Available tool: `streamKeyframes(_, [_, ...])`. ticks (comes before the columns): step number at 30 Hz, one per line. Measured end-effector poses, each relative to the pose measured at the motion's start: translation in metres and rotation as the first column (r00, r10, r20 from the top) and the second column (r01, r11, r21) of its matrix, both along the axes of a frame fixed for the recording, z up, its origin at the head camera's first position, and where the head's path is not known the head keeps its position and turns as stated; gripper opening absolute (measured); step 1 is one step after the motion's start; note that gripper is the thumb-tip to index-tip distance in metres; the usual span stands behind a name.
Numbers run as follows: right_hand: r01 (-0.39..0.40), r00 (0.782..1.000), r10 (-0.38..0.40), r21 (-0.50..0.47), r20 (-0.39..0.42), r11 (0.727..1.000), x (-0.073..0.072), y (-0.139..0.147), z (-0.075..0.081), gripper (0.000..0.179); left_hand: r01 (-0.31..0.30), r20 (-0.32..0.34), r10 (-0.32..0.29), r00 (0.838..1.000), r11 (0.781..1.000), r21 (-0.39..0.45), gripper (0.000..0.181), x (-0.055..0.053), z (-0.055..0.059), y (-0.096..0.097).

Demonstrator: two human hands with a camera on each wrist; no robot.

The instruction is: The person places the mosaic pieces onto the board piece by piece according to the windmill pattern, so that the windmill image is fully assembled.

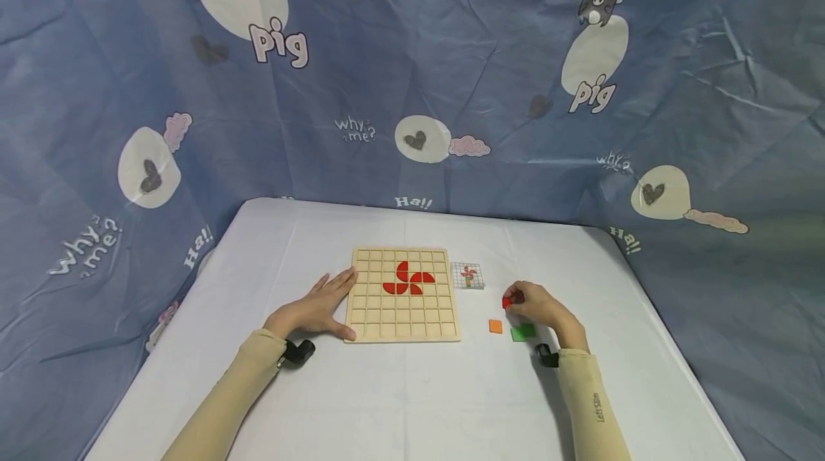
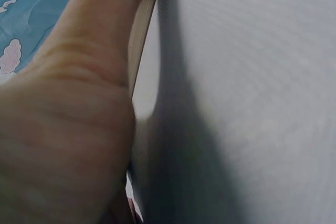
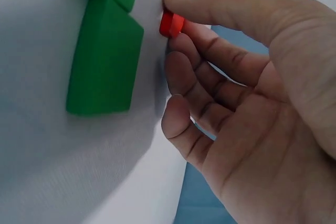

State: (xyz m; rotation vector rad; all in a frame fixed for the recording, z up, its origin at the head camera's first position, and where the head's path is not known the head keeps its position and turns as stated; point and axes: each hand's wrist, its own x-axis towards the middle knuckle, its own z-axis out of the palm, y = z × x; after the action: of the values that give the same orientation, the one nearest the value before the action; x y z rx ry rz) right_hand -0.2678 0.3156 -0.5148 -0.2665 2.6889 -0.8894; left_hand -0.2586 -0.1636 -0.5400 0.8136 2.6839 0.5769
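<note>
Piece (image 3: 171,23) pinched in right hand (image 1: 540,306) fingers (image 3: 210,43): probably light, stiff, kinda slick, grab edges imo; left hand (image 1: 318,308) spread on the board (image 1: 374,318) edge.

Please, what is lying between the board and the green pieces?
An orange tile lies between the board and the green pieces; the head view shows this.

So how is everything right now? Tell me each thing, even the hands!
Left hand: fingers spread, touching the board's edge
Right hand: pinching something red
Held red: between thumb and finger; can't tell if one piece or more
Board: flat, mostly bare squares
Red pieces on it: laid in a pinwheel
Card: picture up, beside the board
Orange square: flat, off the board
Greens: flat, off the board
</note>
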Motion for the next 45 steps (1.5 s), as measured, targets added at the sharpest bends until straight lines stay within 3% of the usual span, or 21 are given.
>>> streamKeyframes(5, [0.006,0.999,-0.005,0.031,-0.041,1.0,-0.002,-0.004,0.002,0.015,-0.003,0.001,0.003,1.0,1.0,-0.005,0.131,0.0,-0.001,-0.001])
streamKeyframes(11, [0.11,0.993,-0.107,0.069,-0.041,0.992,-0.006,-0.015,0.001,0.018,-0.007,-0.002,0.007,1.0,1.0,-0.012,0.132,-0.001,-0.001,-0.001])
streamKeyframes(19, [0.312,0.95,-0.312,0.155,-0.022,0.937,-0.011,-0.035,0.005,0.021,-0.001,0.0,0.001,1.0,1.0,-0.005,0.131,0.0,0.001,-0.002])
streamKeyframes(24, [0.351,0.935,-0.353,0.177,-0.016,0.92,-0.011,-0.039,0.008,0.026,-0.004,0.001,0.004,1.0,1.0,-0.011,0.132,-0.001,0.002,-0.001])
streamKeyframes(30, [0.28,0.958,-0.286,0.147,0.019,0.949,-0.008,-0.026,0.015,0.037,-0.003,0.005,0.003,1.0,1.0,-0.01,0.131,-0.001,0.001,-0.001])
streamKeyframes(34, [0.144,0.989,-0.142,0.041,-0.048,0.989,-0.012,-0.011,0.015,0.042,-0.002,0.003,0.002,1.0,1.0,-0.005,0.131,0.0,0.002,0.0])
streamKeyframes(38, [-0.015,0.994,0.012,-0.029,-0.107,0.999,-0.017,-0.001,0.012,0.043,0.002,-0.003,-0.002,1.0,1.0,0.005,0.131,0.001,0.004,0.0])
streamKeyframes(45, [-0.041,0.998,0.039,-0.036,-0.052,0.999,-0.021,0.002,0.003,0.033,0.009,-0.006,-0.009,1.0,1.0,0.024,0.131,0.001,0.004,0.0])
